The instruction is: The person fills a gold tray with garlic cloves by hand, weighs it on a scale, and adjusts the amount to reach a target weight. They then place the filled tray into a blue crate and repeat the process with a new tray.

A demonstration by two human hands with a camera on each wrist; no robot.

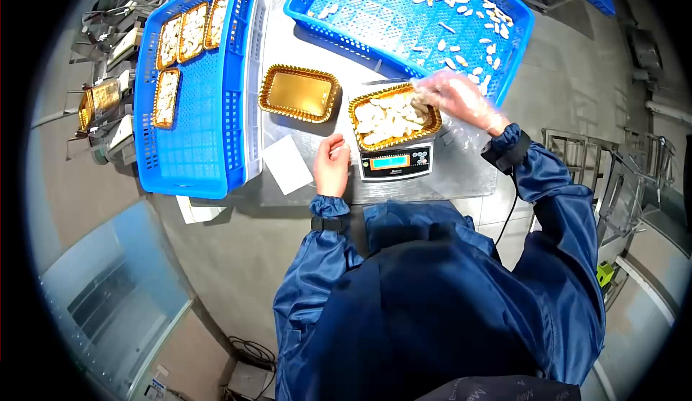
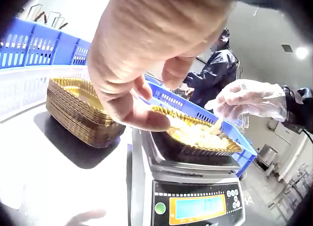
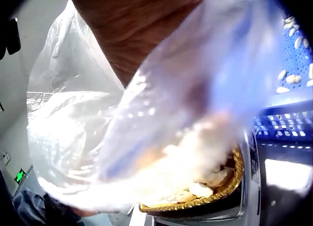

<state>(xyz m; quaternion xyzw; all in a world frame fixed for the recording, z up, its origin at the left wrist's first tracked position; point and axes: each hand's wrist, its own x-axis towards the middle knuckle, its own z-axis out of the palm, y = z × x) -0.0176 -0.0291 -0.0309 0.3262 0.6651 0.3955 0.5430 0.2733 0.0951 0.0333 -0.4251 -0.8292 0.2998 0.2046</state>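
A gold tray (image 1: pixel 394 141) heaped with pale food pieces (image 1: pixel 386 116) rests on a digital scale (image 1: pixel 396 165) with a lit display. Over the tray's right end is my right hand (image 1: pixel 461 100), in a clear plastic glove, fingers pointing down. In the left wrist view, a pale piece (image 2: pixel 218 124) stands just below those fingertips; I cannot tell whether they pinch it. My bare left hand (image 1: pixel 332 167) is beside the scale, fingers loosely bent and holding nothing. Its fingertips overlap the tray's near rim in the left wrist view. Left of the scale sits a stack of empty gold trays (image 2: pixel 83 113).
A blue crate (image 1: pixel 238 113) on the left contains several filled gold trays (image 1: pixel 167 98). Behind the scale, a larger blue crate (image 1: pixel 404 33) contains scattered pale pieces. A white sheet (image 1: pixel 287 165) lies on the metal table (image 1: pixel 461 177). Another person (image 2: pixel 215 72) stands beyond the crate.
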